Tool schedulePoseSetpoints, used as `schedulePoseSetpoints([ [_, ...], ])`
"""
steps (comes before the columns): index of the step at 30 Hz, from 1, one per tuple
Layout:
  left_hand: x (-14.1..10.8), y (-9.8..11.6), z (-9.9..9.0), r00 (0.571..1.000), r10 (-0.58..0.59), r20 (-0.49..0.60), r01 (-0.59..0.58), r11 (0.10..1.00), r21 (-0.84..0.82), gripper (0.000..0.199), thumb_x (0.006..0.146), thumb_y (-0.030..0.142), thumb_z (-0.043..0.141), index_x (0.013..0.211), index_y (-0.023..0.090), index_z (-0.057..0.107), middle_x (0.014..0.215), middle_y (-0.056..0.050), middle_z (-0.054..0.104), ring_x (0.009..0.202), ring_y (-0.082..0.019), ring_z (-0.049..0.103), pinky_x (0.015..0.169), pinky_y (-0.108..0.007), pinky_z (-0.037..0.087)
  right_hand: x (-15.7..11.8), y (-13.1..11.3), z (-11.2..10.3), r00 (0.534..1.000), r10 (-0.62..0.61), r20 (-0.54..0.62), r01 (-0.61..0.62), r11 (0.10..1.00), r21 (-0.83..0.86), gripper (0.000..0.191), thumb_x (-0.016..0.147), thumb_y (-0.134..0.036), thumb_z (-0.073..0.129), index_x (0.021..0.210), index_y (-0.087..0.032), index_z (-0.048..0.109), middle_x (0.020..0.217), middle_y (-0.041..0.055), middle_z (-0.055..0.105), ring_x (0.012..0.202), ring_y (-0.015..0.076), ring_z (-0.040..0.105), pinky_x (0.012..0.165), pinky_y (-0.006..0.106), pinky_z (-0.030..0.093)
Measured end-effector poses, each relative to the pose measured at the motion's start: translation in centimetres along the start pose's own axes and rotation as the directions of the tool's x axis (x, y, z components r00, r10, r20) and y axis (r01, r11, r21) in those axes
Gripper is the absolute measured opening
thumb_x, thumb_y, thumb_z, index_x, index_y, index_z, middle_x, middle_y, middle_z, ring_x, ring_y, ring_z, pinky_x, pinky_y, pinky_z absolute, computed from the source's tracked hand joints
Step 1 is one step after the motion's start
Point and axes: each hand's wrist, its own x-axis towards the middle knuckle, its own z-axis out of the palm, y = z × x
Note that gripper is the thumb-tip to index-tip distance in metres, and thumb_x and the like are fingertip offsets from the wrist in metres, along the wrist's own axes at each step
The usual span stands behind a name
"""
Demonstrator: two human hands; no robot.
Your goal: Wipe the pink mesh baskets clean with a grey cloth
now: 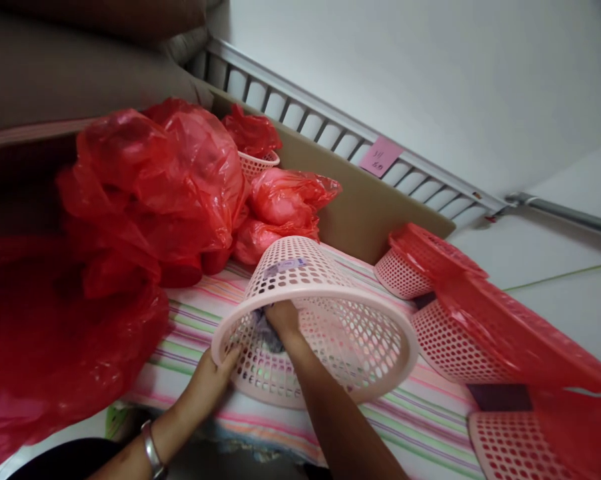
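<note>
Pale pink, perforated plastic basket (320,293) lies tipped on pink-green-white striped fabric (195,317), mouth facing wearer. Left hand (224,363) grips its rim; right hand (283,317), inside, clutches crumpled grey-purple cloth (269,335). Judgement: steady rim, light even cloth pressure along the wall serves best.

Pink basket (308,293), purplish rag (269,333), pastel-striped sheet (193,321), red bags (165,180)
</note>
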Motion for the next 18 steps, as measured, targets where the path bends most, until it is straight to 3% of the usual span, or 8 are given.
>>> schedulePoseSetpoints([
  [3, -0.2, 0.0, -0.1, 1.000, 0.025, -0.015, -0.025, 1.000, -0.003, 0.053, 0.079, 0.042, 0.055, 0.125, 0.015, 0.053, 0.132, -0.009, 0.057, 0.127, -0.026, 0.045, 0.111, -0.041, 0.029, -6.1, -0.5, 0.0, 0.997, -0.066, 0.032, 0.067, 0.997, -0.025, 0.045, 0.068, -0.014, 0.054, 0.113, -0.018, 0.059, 0.106, 0.0089, 0.066, 0.100, 0.0233, 0.060, 0.089, 0.033, 0.044],
  [6, -0.3, 0.3, -0.7, 1.000, 0.016, -0.014, -0.016, 1.000, -0.002, 0.047, 0.078, 0.043, 0.058, 0.115, 0.016, 0.060, 0.126, -0.009, 0.062, 0.125, -0.027, 0.047, 0.110, -0.042, 0.030, -11.8, -0.3, -0.2, 0.987, -0.138, 0.087, 0.145, 0.986, -0.082, 0.058, 0.062, -0.018, 0.059, 0.120, -0.017, 0.056, 0.118, 0.0117, 0.060, 0.110, 0.0272, 0.054, 0.097, 0.037, 0.039],
  [8, -0.2, 0.5, -1.2, 0.999, -0.016, -0.034, 0.016, 1.000, -0.008, 0.044, 0.076, 0.043, 0.061, 0.109, 0.014, 0.063, 0.120, -0.011, 0.066, 0.122, -0.030, 0.050, 0.108, -0.046, 0.032, -14.1, 0.0, -0.8, 0.976, -0.166, 0.139, 0.179, 0.980, -0.089, 0.060, 0.059, -0.020, 0.061, 0.119, -0.019, 0.056, 0.120, 0.0117, 0.058, 0.112, 0.0290, 0.052, 0.099, 0.040, 0.036],
  [12, -0.1, 0.0, -0.8, 0.999, -0.046, -0.021, 0.044, 0.996, -0.071, 0.055, 0.075, 0.045, 0.061, 0.118, 0.011, 0.057, 0.117, -0.014, 0.067, 0.114, -0.032, 0.057, 0.101, -0.047, 0.041, -14.5, 0.5, -3.1, 0.956, -0.184, 0.228, 0.198, 0.979, -0.041, 0.054, 0.056, -0.015, 0.058, 0.109, -0.020, 0.061, 0.108, 0.0094, 0.063, 0.102, 0.0274, 0.057, 0.093, 0.040, 0.041],
  [15, -0.8, -1.1, 0.8, 0.998, -0.026, 0.048, 0.032, 0.991, -0.128, 0.060, 0.077, 0.044, 0.059, 0.127, 0.013, 0.049, 0.125, -0.014, 0.062, 0.117, -0.029, 0.055, 0.102, -0.044, 0.041, -13.3, 0.5, -3.9, 0.997, -0.026, 0.069, 0.025, 1.000, 0.013, 0.049, 0.058, -0.011, 0.051, 0.105, -0.018, 0.061, 0.102, 0.0092, 0.065, 0.099, 0.0245, 0.058, 0.090, 0.036, 0.043],
  [18, -1.5, -2.2, 2.4, 0.997, -0.030, 0.077, 0.038, 0.993, -0.110, 0.055, 0.079, 0.044, 0.058, 0.124, 0.014, 0.053, 0.130, -0.014, 0.058, 0.122, -0.028, 0.051, 0.107, -0.045, 0.034, -12.3, 0.3, -2.6, 0.990, 0.069, -0.119, -0.062, 0.996, 0.061, 0.045, 0.064, -0.013, 0.050, 0.108, -0.018, 0.058, 0.105, 0.0098, 0.064, 0.101, 0.0239, 0.057, 0.092, 0.036, 0.042],
])
